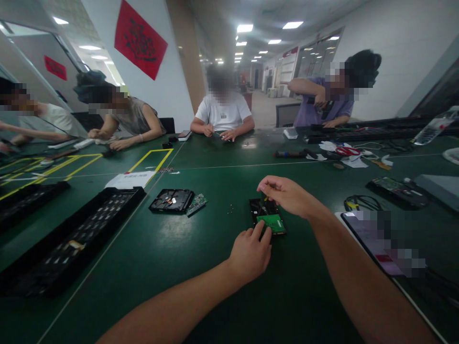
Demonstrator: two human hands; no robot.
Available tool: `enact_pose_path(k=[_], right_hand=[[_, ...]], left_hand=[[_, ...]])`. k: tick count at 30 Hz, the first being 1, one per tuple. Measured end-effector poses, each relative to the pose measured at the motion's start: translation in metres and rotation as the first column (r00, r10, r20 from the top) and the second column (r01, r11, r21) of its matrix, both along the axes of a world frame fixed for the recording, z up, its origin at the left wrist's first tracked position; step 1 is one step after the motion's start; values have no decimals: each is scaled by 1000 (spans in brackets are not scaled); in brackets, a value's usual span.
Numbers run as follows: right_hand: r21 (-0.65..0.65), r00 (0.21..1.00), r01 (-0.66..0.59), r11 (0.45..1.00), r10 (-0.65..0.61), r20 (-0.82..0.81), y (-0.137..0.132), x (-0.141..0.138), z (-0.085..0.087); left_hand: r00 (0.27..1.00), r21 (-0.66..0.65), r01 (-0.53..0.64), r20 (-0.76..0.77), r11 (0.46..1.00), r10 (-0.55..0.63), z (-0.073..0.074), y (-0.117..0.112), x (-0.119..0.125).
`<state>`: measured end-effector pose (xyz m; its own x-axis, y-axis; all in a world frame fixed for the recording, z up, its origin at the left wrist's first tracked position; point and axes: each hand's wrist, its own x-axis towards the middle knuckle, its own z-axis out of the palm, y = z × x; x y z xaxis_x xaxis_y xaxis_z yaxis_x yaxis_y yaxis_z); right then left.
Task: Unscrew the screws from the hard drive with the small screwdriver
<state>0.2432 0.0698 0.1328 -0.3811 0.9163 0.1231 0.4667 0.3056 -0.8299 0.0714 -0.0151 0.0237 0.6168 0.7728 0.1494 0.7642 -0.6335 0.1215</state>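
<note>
A black hard drive [263, 210] lies on the green table in front of me, with a green circuit board [271, 222] on its near end. My left hand [251, 251] rests at the drive's near edge, fingers curled, fingertips touching the board. My right hand [287, 193] hovers over the drive's far end with its fingers pinched together; whatever it holds is too small to make out. A few tiny screws [230, 208] lie just left of the drive.
A second black drive [171, 199] with a loose green board [196, 204] lies to the left. Long black trays [71, 236] fill the left side. A phone [373, 236], cables [360, 203] and another board [396, 188] sit right. Several people work along the far edge.
</note>
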Motion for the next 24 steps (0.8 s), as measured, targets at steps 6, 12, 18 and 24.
enact_pose_path(k=[6, 12, 18, 24], right_hand=[[-133, 995, 73, 988, -81, -61, 0, -2, -3], [-42, 999, 16, 999, -18, -47, 1, -2, -4], [-51, 1000, -14, 999, 13, -13, -4, -1, 4], [-128, 996, 60, 990, -68, -60, -1, -1, 0]], left_hand=[[1000, -2, 2, 12, 1000, -2, -1, 0, 0], [1000, 4, 1, 8, 1000, -1, -1, 0, -1], [1000, -8, 6, 3, 1000, -5, 1, 0, -1], [1000, -11, -5, -5, 1000, 5, 3, -1, 0]])
